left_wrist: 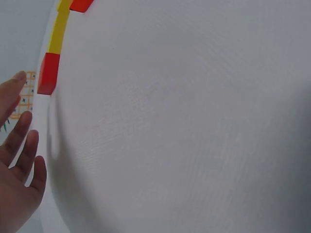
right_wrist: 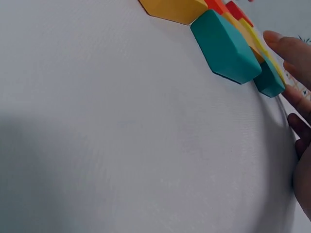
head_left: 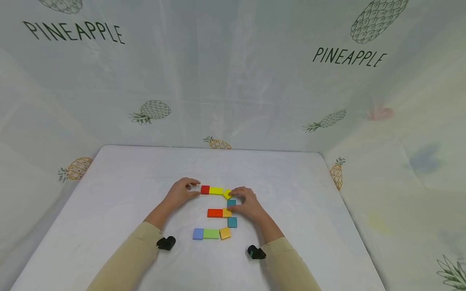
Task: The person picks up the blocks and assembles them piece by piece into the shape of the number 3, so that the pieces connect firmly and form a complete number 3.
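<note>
Flat coloured blocks lie in a shape like a 3. Its top row has a red block (head_left: 205,190), a yellow block (head_left: 216,191) and a tilted yellow block (head_left: 227,194). My left hand (head_left: 180,191) is beside the red block's left end, thumb and fingers spread. In the left wrist view, a small gap separates those fingers (left_wrist: 22,128) from the red block (left_wrist: 48,74). At the tilted yellow block is my right hand (head_left: 248,204), its fingertips touching that block's edge. Its thumb lies near the upper teal block (head_left: 231,203) and an orange block (head_left: 226,213), partly covering them.
A red-orange block (head_left: 214,213) forms the middle row's left part. Below are another teal block (head_left: 232,222), a tilted orange block (head_left: 225,233), a green block (head_left: 211,234) and a blue block (head_left: 198,234). The white table (head_left: 145,169) meets a pineapple-printed curtain (head_left: 225,81) behind.
</note>
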{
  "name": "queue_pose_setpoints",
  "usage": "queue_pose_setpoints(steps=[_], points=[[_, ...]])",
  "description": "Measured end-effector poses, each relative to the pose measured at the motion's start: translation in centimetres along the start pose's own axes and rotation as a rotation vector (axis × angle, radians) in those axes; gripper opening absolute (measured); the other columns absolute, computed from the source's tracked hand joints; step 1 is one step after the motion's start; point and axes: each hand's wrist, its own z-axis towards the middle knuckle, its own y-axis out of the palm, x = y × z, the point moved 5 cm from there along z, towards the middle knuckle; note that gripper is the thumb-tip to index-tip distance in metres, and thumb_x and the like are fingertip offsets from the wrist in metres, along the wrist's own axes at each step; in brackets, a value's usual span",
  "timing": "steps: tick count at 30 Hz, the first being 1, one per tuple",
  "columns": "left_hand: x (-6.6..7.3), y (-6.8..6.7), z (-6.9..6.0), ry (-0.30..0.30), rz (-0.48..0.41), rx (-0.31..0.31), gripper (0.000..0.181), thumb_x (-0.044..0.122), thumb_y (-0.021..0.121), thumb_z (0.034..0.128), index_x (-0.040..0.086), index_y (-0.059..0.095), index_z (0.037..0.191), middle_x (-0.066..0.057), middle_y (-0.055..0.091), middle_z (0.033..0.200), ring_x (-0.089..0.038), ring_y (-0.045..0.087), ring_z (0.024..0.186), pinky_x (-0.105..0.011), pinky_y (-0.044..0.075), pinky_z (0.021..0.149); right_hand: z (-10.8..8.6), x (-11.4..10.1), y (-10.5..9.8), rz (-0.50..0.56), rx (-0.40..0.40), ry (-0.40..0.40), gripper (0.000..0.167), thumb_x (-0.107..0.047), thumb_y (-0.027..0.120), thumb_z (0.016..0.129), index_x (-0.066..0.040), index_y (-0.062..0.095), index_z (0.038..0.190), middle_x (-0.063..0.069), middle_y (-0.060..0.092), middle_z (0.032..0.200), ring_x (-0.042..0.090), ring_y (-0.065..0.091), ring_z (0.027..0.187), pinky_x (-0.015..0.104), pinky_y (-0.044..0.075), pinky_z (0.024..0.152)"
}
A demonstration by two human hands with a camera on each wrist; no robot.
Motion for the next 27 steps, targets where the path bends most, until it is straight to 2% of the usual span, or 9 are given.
queue_pose_setpoints(steps=[3, 7, 16, 23, 27], points=[[0.5, -0.4, -0.1, 0.002, -0.009, 0.000, 0.038, 0.019, 0.078, 0.0838, 0.013, 0.068, 0.120, -0.005, 0.062, 0.112, -0.023, 0.053, 0.097, -0.037, 0.049, 0.085, 0.2, -0.3, -0.4, 0.004, -0.008, -0.005, 0.040, -0.036, 0.084, 0.075, -0.031, 0.070, 0.112, -0.010, 0.054, 0.127, 0.023, 0.040, 0.125, 0.054, 0.033, 0.104], [1.3, -0.8, -0.3, 0.000, -0.004, -0.006, 0.038, 0.017, 0.078, 0.0839, 0.013, 0.068, 0.120, -0.005, 0.062, 0.114, -0.024, 0.054, 0.099, -0.038, 0.050, 0.086, 0.5, -0.8, -1.0, -0.043, -0.020, -0.022, 0.040, -0.034, 0.084, 0.076, -0.030, 0.070, 0.113, -0.010, 0.054, 0.126, 0.021, 0.040, 0.125, 0.051, 0.034, 0.104], [3.5, -1.6, -1.0, 0.032, 0.051, -0.025, 0.042, 0.019, 0.079, 0.0830, 0.015, 0.066, 0.123, -0.004, 0.061, 0.117, -0.023, 0.055, 0.103, -0.037, 0.051, 0.085, 0.5, -3.5, -3.4, -0.125, -0.011, -0.153, 0.042, -0.024, 0.084, 0.077, -0.018, 0.070, 0.117, -0.004, 0.057, 0.124, 0.025, 0.043, 0.123, 0.054, 0.028, 0.106], [5.1, -2.5, -2.2, 0.110, 0.125, -0.020, 0.046, 0.021, 0.080, 0.0821, 0.013, 0.065, 0.124, -0.007, 0.061, 0.118, -0.027, 0.056, 0.105, -0.040, 0.051, 0.086, -0.8, -5.2, -5.8, -0.188, 0.023, -0.241, 0.039, -0.020, 0.081, 0.080, -0.014, 0.070, 0.117, -0.002, 0.057, 0.123, 0.024, 0.045, 0.121, 0.055, 0.027, 0.106], [6.2, -3.5, -3.3, 0.150, 0.166, -0.012, 0.048, 0.023, 0.080, 0.0821, 0.014, 0.063, 0.126, -0.008, 0.061, 0.121, -0.031, 0.056, 0.109, -0.044, 0.050, 0.090, -1.8, -5.7, -7.3, -0.291, 0.061, -0.301, 0.039, -0.023, 0.080, 0.081, -0.017, 0.069, 0.118, -0.001, 0.056, 0.125, 0.023, 0.044, 0.121, 0.053, 0.028, 0.105]])
